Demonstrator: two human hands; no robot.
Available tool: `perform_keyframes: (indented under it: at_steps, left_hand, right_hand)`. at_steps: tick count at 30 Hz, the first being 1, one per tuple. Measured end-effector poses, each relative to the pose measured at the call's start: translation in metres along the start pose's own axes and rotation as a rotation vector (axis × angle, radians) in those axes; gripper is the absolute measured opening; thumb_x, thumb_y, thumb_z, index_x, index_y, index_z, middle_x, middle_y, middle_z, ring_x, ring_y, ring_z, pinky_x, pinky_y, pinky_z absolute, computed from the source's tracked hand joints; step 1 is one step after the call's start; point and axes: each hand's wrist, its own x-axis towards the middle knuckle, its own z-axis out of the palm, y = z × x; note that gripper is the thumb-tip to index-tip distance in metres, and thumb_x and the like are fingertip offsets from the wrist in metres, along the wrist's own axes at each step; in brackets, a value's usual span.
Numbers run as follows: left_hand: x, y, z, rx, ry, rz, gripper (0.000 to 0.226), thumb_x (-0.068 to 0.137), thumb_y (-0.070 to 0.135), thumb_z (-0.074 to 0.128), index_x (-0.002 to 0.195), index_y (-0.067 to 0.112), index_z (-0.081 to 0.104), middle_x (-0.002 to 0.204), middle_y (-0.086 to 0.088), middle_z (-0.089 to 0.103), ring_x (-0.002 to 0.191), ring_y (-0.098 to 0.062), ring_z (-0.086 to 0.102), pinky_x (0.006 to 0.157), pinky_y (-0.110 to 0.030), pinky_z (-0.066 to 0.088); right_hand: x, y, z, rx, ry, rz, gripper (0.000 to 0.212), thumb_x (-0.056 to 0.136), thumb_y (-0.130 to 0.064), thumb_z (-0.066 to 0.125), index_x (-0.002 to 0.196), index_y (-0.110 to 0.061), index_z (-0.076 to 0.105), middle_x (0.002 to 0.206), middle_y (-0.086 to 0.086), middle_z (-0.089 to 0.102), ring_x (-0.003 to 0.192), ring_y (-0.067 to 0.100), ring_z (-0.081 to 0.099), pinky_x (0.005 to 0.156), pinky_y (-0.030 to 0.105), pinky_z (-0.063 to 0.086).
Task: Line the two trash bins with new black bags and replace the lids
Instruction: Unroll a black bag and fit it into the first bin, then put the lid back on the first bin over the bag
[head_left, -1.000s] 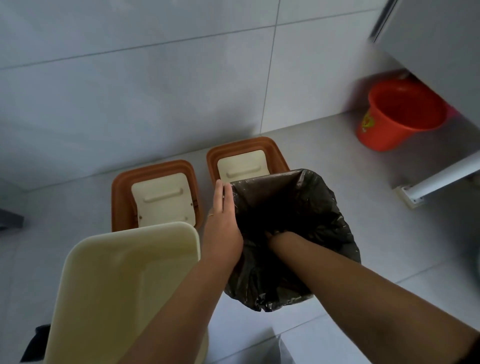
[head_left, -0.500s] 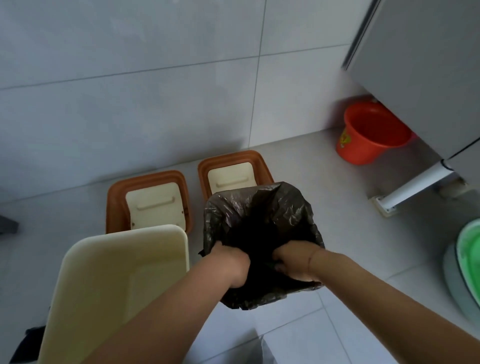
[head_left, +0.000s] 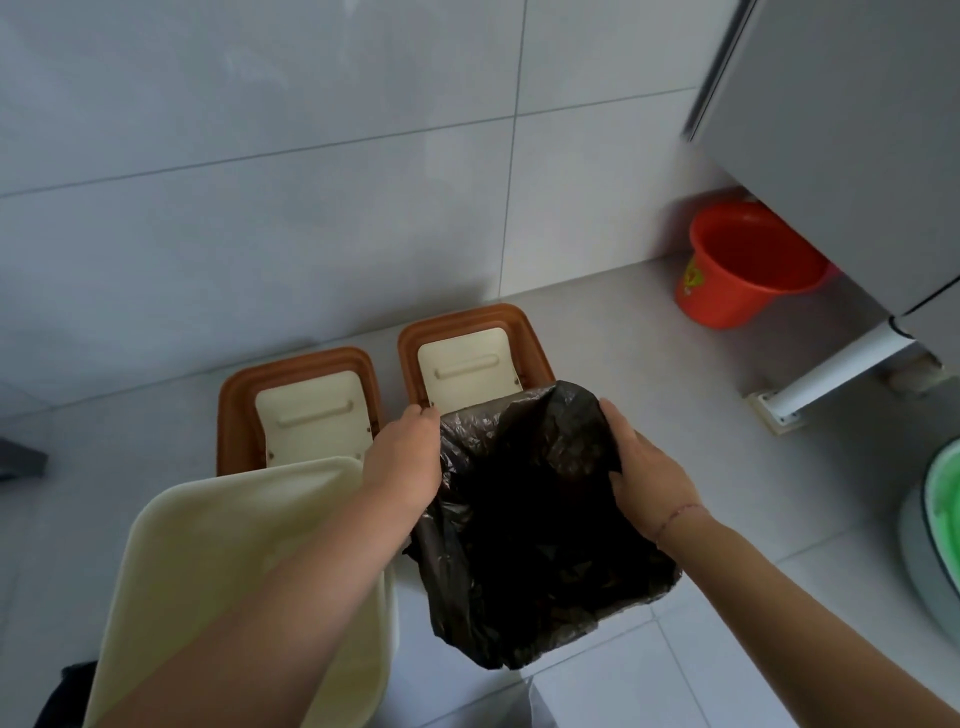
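A black bag (head_left: 530, 525) lies spread over the right-hand bin, whose body is hidden under the plastic. My left hand (head_left: 408, 457) grips the bag's far left edge. My right hand (head_left: 644, 478) holds the far right edge, fingers curled over the plastic. To the left stands a cream bin (head_left: 218, 582), unlined, partly behind my left forearm. Two brown lids with cream flaps lie upside down on the floor by the wall: the left lid (head_left: 301, 405) and the right lid (head_left: 467, 358).
An orange bucket (head_left: 748, 265) stands at the wall to the right, under a grey partition (head_left: 841, 130) with a white foot (head_left: 826, 379). A green-and-white basin (head_left: 940, 525) sits at the right edge. Something dark (head_left: 67, 691) lies at the bottom left.
Both hands have moved from the bag's near edge to its far corners and spread apart. The bag now covers more of the bin's rim.
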Motion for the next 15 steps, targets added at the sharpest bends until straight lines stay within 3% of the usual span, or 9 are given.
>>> perform_keyframes:
  at_steps: [2, 4, 6, 7, 8, 10, 12, 15]
  left_hand:
    - [0.005, -0.005, -0.007, -0.075, -0.073, 0.024, 0.040, 0.088, 0.000, 0.050, 0.127, 0.010, 0.054, 0.122, -0.007, 0.057, 0.110, -0.028, 0.058, 0.090, -0.038, 0.049]
    - [0.019, -0.010, -0.019, -0.301, -0.147, -0.007, 0.027, 0.092, 0.026, 0.055, 0.116, 0.013, 0.059, 0.117, -0.004, 0.060, 0.108, -0.024, 0.058, 0.083, -0.034, 0.047]
    - [0.042, -0.017, -0.033, -0.635, -0.150, -0.128, 0.023, 0.092, 0.038, 0.053, 0.097, 0.017, 0.061, 0.105, -0.005, 0.063, 0.097, -0.023, 0.059, 0.075, -0.031, 0.045]
    - [0.058, -0.020, -0.035, -0.807, -0.115, -0.225, 0.019, 0.092, 0.033, 0.052, 0.096, 0.018, 0.062, 0.107, -0.009, 0.064, 0.099, -0.025, 0.060, 0.082, -0.034, 0.047]
    - [0.073, -0.024, -0.035, -0.935, -0.076, -0.326, 0.019, 0.093, 0.026, 0.052, 0.104, 0.014, 0.064, 0.115, -0.014, 0.064, 0.107, -0.029, 0.059, 0.094, -0.040, 0.047]
    - [0.101, -0.029, -0.023, -0.996, -0.086, -0.475, 0.035, 0.094, 0.014, 0.050, 0.126, 0.000, 0.054, 0.135, -0.024, 0.053, 0.124, -0.038, 0.050, 0.105, -0.046, 0.040]
    - [0.118, -0.030, -0.009, -0.973, -0.155, -0.539, 0.046, 0.096, 0.013, 0.048, 0.138, -0.004, 0.040, 0.144, -0.023, 0.043, 0.131, -0.037, 0.043, 0.107, -0.043, 0.037]
    - [0.136, -0.029, 0.012, -0.932, -0.239, -0.564, 0.044, 0.098, 0.015, 0.046, 0.137, -0.005, 0.040, 0.143, -0.020, 0.044, 0.124, -0.030, 0.047, 0.099, -0.036, 0.040]
  right_hand:
    - [0.004, 0.000, -0.009, 0.039, -0.008, 0.048, 0.069, 0.091, -0.042, 0.051, 0.148, -0.028, 0.016, 0.135, 0.006, 0.052, 0.115, 0.028, 0.056, 0.093, 0.038, 0.048]
    - [0.019, 0.001, -0.023, 0.104, 0.101, 0.136, 0.067, 0.086, -0.061, 0.044, 0.141, -0.023, 0.036, 0.131, 0.005, 0.055, 0.116, 0.027, 0.056, 0.096, 0.040, 0.047]
    - [0.049, 0.003, -0.037, 0.148, 0.197, 0.169, 0.057, 0.090, -0.058, 0.039, 0.123, -0.015, 0.056, 0.121, 0.010, 0.060, 0.112, 0.030, 0.058, 0.093, 0.036, 0.046]
    - [0.068, 0.002, -0.042, 0.169, 0.181, 0.164, 0.052, 0.092, -0.050, 0.038, 0.111, -0.008, 0.061, 0.114, 0.014, 0.062, 0.109, 0.033, 0.059, 0.087, 0.034, 0.045]
    - [0.088, -0.002, -0.045, 0.218, 0.146, 0.158, 0.048, 0.095, -0.042, 0.037, 0.103, -0.002, 0.063, 0.109, 0.019, 0.064, 0.107, 0.035, 0.059, 0.083, 0.034, 0.043]
    - [0.124, -0.010, -0.040, 0.359, 0.019, 0.205, 0.044, 0.097, -0.032, 0.040, 0.111, 0.003, 0.062, 0.117, 0.023, 0.062, 0.112, 0.036, 0.057, 0.091, 0.037, 0.043]
    - [0.154, -0.017, -0.030, 0.423, -0.127, 0.241, 0.046, 0.097, -0.032, 0.043, 0.128, 0.000, 0.055, 0.131, 0.020, 0.056, 0.122, 0.034, 0.051, 0.103, 0.039, 0.041]
    - [0.195, -0.024, -0.011, 0.408, -0.295, 0.270, 0.050, 0.097, -0.033, 0.042, 0.136, -0.002, 0.047, 0.138, 0.017, 0.050, 0.127, 0.033, 0.047, 0.107, 0.047, 0.040]
